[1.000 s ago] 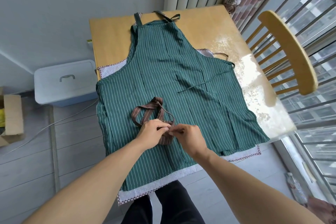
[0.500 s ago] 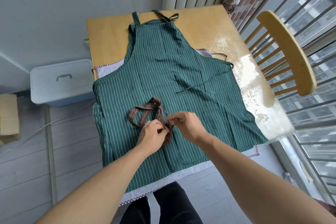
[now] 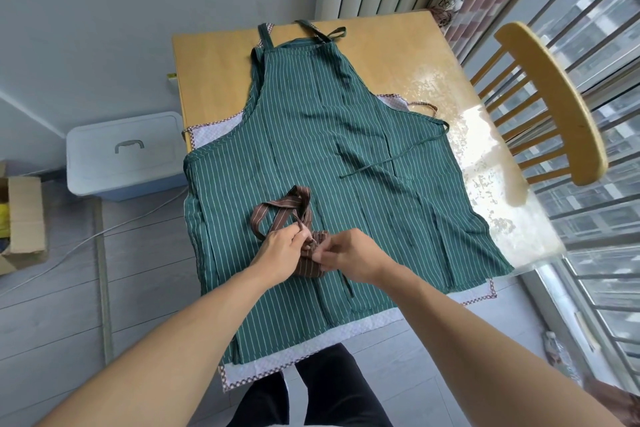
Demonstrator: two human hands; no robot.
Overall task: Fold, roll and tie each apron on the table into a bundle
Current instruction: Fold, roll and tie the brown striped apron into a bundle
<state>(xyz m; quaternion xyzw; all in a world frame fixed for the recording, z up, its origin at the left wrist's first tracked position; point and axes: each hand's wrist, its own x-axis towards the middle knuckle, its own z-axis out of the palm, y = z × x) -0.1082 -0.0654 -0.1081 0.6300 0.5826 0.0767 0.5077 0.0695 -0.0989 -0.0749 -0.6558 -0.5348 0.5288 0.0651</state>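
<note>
Hands [image 3: 313, 251] pinch striped brown bundle [image 3: 310, 262], seemingly rolled cloth.

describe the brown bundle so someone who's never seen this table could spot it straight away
Start at the wooden table, which is mostly covered by a spread-out green striped apron. On that apron's near half, the left hand and right hand pinch a small rolled brown bundle. It is the only brown, white-pinstriped cloth there, with strap loops trailing away.
</note>
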